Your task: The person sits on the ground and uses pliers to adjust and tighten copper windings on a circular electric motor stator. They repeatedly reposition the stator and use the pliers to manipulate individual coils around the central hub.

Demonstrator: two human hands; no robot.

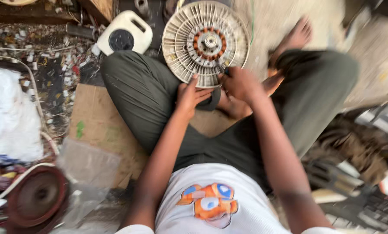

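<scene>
A round off-white plastic fan-like disc (189, 47) with radial ribs and a ring of copper windings around a metal hub lies on the ground in front of my crossed legs. My left hand (189, 93) grips its near rim with fingers curled on the edge. My right hand (239, 84) holds the rim beside it, fingers closed; a small dark item may be pinched there, but blur hides it. I sit on a sheet of cardboard (94, 121) in dark green trousers.
A white plastic casing with a black round cap (124, 34) lies left of the disc. Scattered small debris covers the ground at left. White cloth (7, 117), a reddish round part (38, 197) and clear plastic film sit at lower left. Dark scrap parts pile at right.
</scene>
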